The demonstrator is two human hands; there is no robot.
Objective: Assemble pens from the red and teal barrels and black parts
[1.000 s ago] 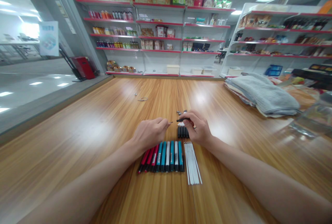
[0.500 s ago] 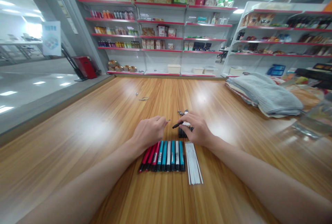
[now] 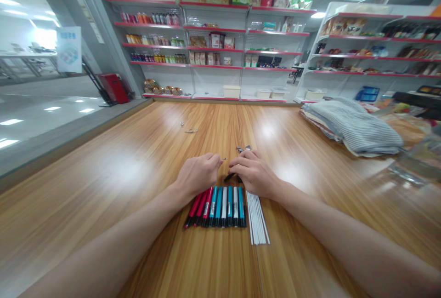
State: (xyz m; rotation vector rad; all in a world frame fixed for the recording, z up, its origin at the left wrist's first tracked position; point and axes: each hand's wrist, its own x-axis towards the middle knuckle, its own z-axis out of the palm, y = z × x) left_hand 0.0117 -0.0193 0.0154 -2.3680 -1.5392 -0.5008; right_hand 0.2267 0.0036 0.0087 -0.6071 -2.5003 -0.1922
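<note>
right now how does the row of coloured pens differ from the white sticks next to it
The coloured pens are thick barrels in red, teal and white with black ends; the white sticks are thin and plain white. The pens lie below the left hand, the sticks below the right hand. Both lie side by side on the wooden table, pointing away from the person.

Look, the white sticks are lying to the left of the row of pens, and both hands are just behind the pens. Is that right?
Not quite. The head view shows the white sticks lying to the right of the pens, not the left. Both the left hand and right hand are indeed just behind the pens.
</note>
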